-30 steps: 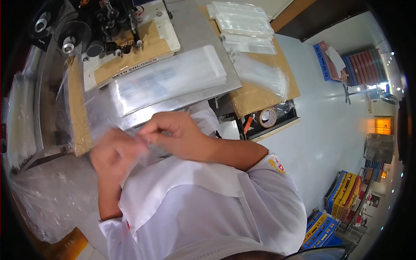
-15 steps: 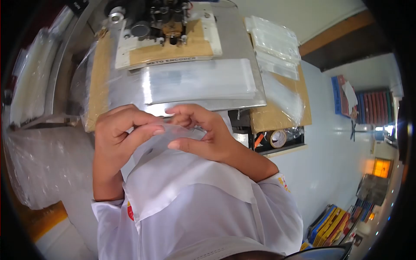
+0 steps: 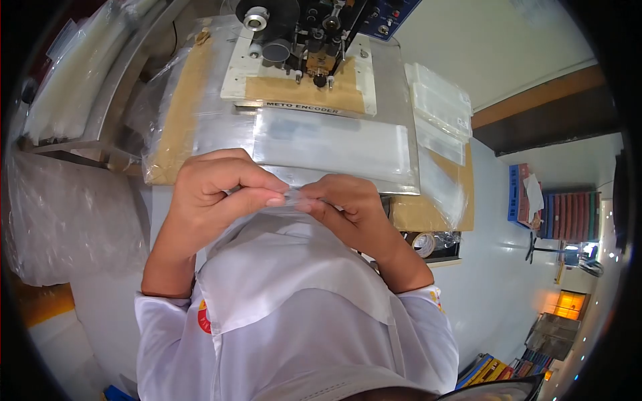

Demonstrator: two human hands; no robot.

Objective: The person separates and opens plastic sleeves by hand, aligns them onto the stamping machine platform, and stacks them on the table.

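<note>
Two bare hands meet in front of a person's white cloth shirt [image 3: 304, 341], just short of the near edge of a smooth, shiny metal table [image 3: 274, 175]. The left hand [image 3: 217, 187] is pinched, thumb against curled forefinger, on a small piece of thin, clear, crinkled plastic [image 3: 292, 196]; the right hand [image 3: 348, 204] is pinched on the same piece from the right, so the fingertips nearly touch. Beyond them a flat, rectangular stack of glossy, see-through plastic sleeves [image 3: 334, 144] lies on the metal. Farther back stands a machine [image 3: 321, 50] of dark metal rods and round knobs, on a white base plate [image 3: 234, 77] partly covered in tan sheet and lettered "METO ENCODER". On the left runs a long tan strip [image 3: 180, 127] under wrinkled clear film, with a large, cloudy, creased plastic bag [image 3: 73, 214] hanging farther left. On the right, packs of clear plastic [image 3: 438, 103] rest near brown board [image 3: 414, 214], and a ring-shaped tape roll [image 3: 423, 244] sits below the board.
</note>
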